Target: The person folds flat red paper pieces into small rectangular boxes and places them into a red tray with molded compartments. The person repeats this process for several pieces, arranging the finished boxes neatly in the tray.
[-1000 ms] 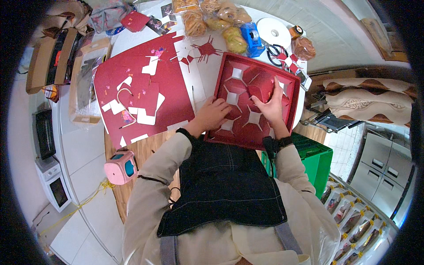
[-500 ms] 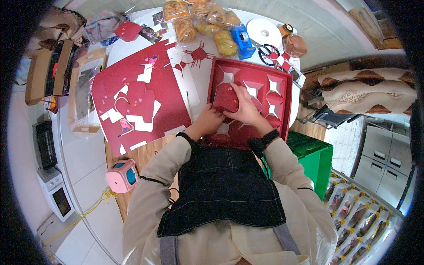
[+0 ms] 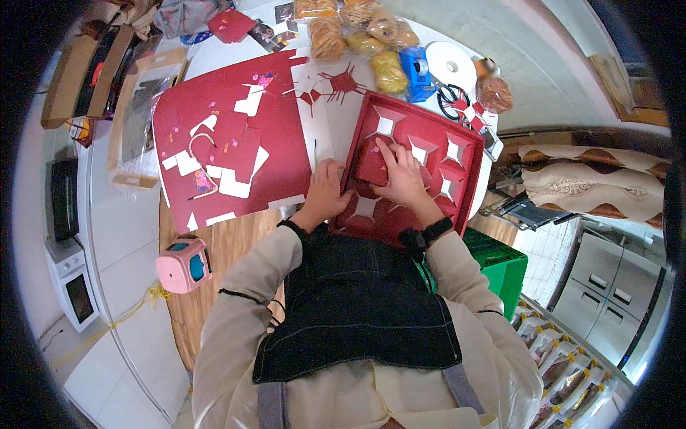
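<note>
Moved since the earlier frame: left hand (image 3: 326, 191), off the small red box and out to the tray wall; small red box (image 3: 371, 166), now apparently lower among the cells. Clock taken from the tray's centre, 12 on the far side.

Item: red tray (image 3: 474, 184), with sloped cells and pale squares at their bottoms.
Item: small red box, at 9 o'clock within the tray. Deep red, apparently of card, angular in outline, faint small print on its upper face; underside hidden.
Item: right hand (image 3: 401, 177), thumb and fingers pinching the box from its right side.
Item: left hand, at 8 to 9 o'clock, thumb apart from fingers at the wall; whether it clamps, cannot tell.
Surroundings: printed red sheet (image 3: 279, 146), at 9 to 10; spoked red cut-out (image 3: 342, 84), at 11; scissors (image 3: 447, 106), at 1.

Risks, by judgement: box catching on a sloped cell wall if lowered askew; card creasing under a hard pinch; tray tipping toward 6 if its near end, seemingly past the table edge, is pressed.
</note>
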### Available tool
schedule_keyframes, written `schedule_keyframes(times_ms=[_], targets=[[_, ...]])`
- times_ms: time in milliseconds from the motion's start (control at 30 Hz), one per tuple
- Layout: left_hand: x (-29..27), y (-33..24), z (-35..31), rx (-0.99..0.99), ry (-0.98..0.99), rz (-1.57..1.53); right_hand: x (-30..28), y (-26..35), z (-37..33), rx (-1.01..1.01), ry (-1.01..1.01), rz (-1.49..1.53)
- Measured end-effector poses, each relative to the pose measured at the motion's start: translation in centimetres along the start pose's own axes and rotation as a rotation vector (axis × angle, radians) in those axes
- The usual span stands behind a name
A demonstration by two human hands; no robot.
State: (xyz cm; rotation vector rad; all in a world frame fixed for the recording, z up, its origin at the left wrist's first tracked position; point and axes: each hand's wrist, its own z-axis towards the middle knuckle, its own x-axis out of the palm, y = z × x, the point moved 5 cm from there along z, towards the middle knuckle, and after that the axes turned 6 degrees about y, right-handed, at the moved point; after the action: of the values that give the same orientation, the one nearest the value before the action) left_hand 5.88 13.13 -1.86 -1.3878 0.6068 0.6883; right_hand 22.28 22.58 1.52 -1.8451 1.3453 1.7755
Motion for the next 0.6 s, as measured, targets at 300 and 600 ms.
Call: schedule_keyframes(times_ms=[300,600], targets=[[0.8,0.0,1.2,-0.414,0.525,-0.05,-0.6,0.8,0.4,0.043,0.045,-0.223],[2.1,0.7,1.2,-0.326,0.508,-0.048,0.7,0.6,1.3,-0.064,0.011,-0.055]])
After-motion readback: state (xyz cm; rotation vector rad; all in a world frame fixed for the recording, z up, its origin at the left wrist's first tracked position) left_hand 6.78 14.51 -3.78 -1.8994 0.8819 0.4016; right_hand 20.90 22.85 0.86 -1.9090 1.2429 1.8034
